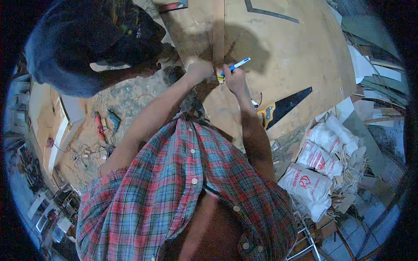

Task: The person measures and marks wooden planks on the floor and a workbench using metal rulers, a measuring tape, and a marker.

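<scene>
My right hand [235, 78] grips a blue and white pen [237, 65], its tip down at the near end of a narrow wooden strip [218, 30] that lies along a large plywood sheet [296, 52]. My left hand [201, 70] presses down on the strip's near end, beside a small yellow object [220, 78] that sits between my two hands. Both my forearms reach forward over my plaid shirt.
Another person in a dark cap and dark shirt [87, 39] bends over the board's left side. A hand saw with a yellow handle [283, 108] lies on the plywood to the right. White sacks [318, 165] and wood scraps pile at right. Power tools and cables [102, 126] litter the floor at left.
</scene>
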`<action>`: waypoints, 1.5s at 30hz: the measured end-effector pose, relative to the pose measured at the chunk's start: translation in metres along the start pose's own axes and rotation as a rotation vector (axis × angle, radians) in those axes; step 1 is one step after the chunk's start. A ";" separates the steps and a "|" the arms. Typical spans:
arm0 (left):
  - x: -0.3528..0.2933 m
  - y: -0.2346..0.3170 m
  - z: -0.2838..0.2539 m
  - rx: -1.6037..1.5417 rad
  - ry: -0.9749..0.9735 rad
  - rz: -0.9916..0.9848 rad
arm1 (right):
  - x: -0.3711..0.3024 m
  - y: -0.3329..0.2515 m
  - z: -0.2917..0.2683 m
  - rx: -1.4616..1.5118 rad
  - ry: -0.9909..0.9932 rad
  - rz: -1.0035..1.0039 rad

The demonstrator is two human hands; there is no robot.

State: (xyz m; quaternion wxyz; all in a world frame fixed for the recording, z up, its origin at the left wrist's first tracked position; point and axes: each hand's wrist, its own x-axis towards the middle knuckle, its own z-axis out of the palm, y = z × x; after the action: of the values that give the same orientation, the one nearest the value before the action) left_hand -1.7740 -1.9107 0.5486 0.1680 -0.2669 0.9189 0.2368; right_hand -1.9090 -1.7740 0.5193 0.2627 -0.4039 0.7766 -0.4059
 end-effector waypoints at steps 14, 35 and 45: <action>-0.011 0.012 -0.013 -0.135 -0.057 -0.085 | -0.003 -0.006 -0.003 0.023 -0.064 0.026; -0.010 0.008 -0.010 -0.111 0.010 -0.068 | 0.003 0.009 0.002 0.137 0.091 0.050; -0.002 0.003 0.004 -0.096 0.026 -0.061 | 0.000 0.004 0.001 0.093 0.069 0.000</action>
State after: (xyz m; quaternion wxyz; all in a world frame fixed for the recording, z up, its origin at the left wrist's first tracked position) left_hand -1.7736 -1.9051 0.5472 0.1500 -0.3059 0.9000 0.2718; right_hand -1.9102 -1.7730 0.5150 0.2542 -0.3771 0.7654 -0.4554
